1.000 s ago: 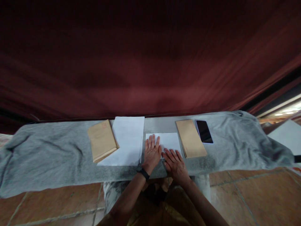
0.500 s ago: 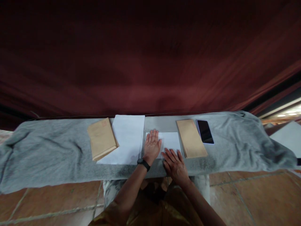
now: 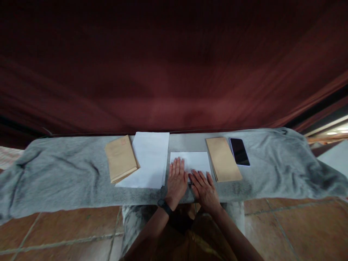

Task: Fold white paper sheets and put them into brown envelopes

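Left hand point(image 3: 177, 181) partly hides the smaller white sheet point(image 3: 198, 161).

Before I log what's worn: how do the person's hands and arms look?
The left hand is gloveless, with a dark wristband, apparently a watch. The right hand is gloveless, without a band. Both forearms are bare where they show.

Room beyond small sheet point(image 3: 199, 159), backdrop point(image 3: 174, 83) seemingly near

The left hand point(image 3: 177, 183) is sliding back now! Its fingertips, reaching just past the far edge of the small white paper point(image 3: 199, 159) half a second ago, are resting short of it, and its fingers, fanning apart a second ago, are lying closer together.
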`<action>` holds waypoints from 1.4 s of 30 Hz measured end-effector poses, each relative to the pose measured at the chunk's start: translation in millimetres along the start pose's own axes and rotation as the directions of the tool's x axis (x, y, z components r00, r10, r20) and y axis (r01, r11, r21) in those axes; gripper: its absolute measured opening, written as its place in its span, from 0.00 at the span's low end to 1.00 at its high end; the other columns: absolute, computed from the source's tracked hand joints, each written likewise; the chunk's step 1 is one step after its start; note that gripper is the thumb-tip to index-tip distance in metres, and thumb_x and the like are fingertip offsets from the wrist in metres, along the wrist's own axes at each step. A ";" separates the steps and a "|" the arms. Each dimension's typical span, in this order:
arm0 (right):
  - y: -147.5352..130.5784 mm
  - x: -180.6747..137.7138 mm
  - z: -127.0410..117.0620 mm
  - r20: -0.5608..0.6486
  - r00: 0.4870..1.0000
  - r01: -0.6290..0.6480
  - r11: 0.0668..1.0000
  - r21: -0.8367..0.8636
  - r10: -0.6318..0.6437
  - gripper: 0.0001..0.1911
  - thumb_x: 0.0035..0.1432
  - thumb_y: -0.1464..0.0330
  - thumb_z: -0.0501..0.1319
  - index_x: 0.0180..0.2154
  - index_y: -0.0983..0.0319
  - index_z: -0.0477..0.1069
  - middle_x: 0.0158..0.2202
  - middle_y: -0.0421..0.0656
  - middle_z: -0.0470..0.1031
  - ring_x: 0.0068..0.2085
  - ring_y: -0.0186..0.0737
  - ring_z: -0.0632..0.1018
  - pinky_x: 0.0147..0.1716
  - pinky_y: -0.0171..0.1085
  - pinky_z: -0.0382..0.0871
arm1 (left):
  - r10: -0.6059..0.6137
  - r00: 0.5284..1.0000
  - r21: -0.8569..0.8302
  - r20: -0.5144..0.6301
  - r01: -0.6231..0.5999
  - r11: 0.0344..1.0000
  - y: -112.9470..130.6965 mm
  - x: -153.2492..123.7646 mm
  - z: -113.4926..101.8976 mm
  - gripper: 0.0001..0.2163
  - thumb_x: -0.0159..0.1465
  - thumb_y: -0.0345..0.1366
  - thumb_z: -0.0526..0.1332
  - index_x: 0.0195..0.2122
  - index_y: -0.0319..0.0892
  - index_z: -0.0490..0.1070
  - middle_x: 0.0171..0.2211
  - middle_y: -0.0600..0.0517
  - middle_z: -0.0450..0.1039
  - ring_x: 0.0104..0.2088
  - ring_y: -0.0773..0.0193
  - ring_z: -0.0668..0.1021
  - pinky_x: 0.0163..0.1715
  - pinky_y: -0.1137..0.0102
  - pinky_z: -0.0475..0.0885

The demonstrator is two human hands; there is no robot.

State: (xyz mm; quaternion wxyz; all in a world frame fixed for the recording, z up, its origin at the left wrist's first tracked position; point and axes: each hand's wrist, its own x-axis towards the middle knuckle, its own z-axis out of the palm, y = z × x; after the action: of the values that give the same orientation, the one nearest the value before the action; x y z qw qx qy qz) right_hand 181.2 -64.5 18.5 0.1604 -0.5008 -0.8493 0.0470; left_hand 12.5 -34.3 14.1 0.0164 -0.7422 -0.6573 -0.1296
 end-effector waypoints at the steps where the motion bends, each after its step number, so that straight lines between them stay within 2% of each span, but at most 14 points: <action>1: 0.3 -0.5 0.4 0.001 1.000 -0.002 1.000 0.002 0.002 0.23 0.72 0.64 0.50 0.66 0.56 0.61 0.68 0.41 0.61 0.67 0.47 0.63 0.70 0.54 0.44 | 0.049 0.999 -0.007 0.022 -0.049 0.999 1.7 -5.0 -0.6 0.26 0.73 0.38 0.47 0.71 0.40 0.49 0.72 0.45 0.48 0.72 0.53 0.51 0.69 0.52 0.54; 3: 1.5 -0.7 1.6 0.007 1.000 -0.017 1.000 0.011 0.017 0.23 0.72 0.64 0.49 0.65 0.57 0.62 0.68 0.42 0.62 0.67 0.46 0.63 0.70 0.53 0.44 | 0.110 0.992 -0.018 0.053 -0.109 0.994 3.7 -11.9 -0.9 0.26 0.73 0.40 0.49 0.71 0.45 0.50 0.73 0.48 0.47 0.72 0.53 0.50 0.70 0.52 0.53; 7: 6.3 9.4 6.8 0.013 0.998 -0.065 0.997 0.037 0.065 0.24 0.73 0.65 0.44 0.66 0.61 0.62 0.68 0.45 0.62 0.68 0.44 0.62 0.69 0.51 0.48 | 0.122 0.989 -0.028 0.080 -0.120 0.992 3.5 -13.7 -1.2 0.26 0.72 0.40 0.50 0.71 0.47 0.50 0.73 0.49 0.46 0.72 0.51 0.49 0.70 0.49 0.51; 14: 12.9 63.9 20.0 0.006 0.995 -0.103 0.995 0.016 0.103 0.26 0.73 0.65 0.43 0.67 0.64 0.58 0.70 0.50 0.56 0.71 0.46 0.56 0.67 0.53 0.50 | 0.106 0.990 -0.029 0.091 -0.104 0.994 5.6 -11.7 -0.7 0.26 0.71 0.42 0.52 0.69 0.46 0.56 0.73 0.47 0.48 0.72 0.48 0.50 0.69 0.48 0.52; 18: 15.9 79.6 28.9 -0.042 0.989 -0.140 0.989 -0.039 0.139 0.27 0.73 0.65 0.43 0.68 0.67 0.56 0.70 0.54 0.56 0.70 0.48 0.56 0.67 0.53 0.50 | 0.097 0.992 -0.024 0.082 -0.096 0.995 7.6 -13.0 -0.6 0.28 0.71 0.43 0.52 0.70 0.45 0.53 0.72 0.47 0.50 0.72 0.49 0.52 0.70 0.48 0.50; 24: 25.4 75.6 40.9 -0.161 0.953 -0.271 0.960 -0.070 0.257 0.31 0.73 0.61 0.43 0.69 0.73 0.51 0.70 0.60 0.52 0.70 0.54 0.56 0.66 0.54 0.52 | 0.081 0.994 -0.046 0.071 -0.078 0.996 9.1 -13.0 -2.4 0.27 0.71 0.44 0.51 0.71 0.51 0.52 0.72 0.51 0.51 0.72 0.50 0.52 0.70 0.47 0.48; 29: 32.4 71.7 44.2 -0.225 0.932 -0.301 0.953 -0.048 0.283 0.33 0.73 0.58 0.43 0.70 0.72 0.47 0.70 0.63 0.51 0.70 0.58 0.56 0.64 0.58 0.55 | 0.069 0.995 -0.070 0.079 -0.064 0.996 9.5 -13.0 -1.8 0.27 0.71 0.49 0.50 0.70 0.52 0.53 0.72 0.51 0.51 0.72 0.50 0.53 0.70 0.47 0.47; 42: 36.1 68.0 43.3 -0.198 0.934 -0.325 0.938 -0.118 0.299 0.33 0.73 0.58 0.43 0.69 0.75 0.50 0.70 0.64 0.52 0.69 0.59 0.58 0.64 0.56 0.56 | 0.064 0.993 -0.109 0.095 -0.054 0.993 11.1 -13.7 1.2 0.28 0.71 0.50 0.50 0.70 0.49 0.53 0.73 0.48 0.48 0.72 0.48 0.50 0.70 0.46 0.45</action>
State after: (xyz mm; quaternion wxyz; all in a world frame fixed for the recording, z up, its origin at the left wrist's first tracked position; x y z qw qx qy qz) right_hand 167.1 15.7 -15.7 0.1878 -0.6422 -0.7423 -0.0360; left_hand 22.2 -48.9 11.6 -0.0518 -0.7666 -0.6273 -0.1270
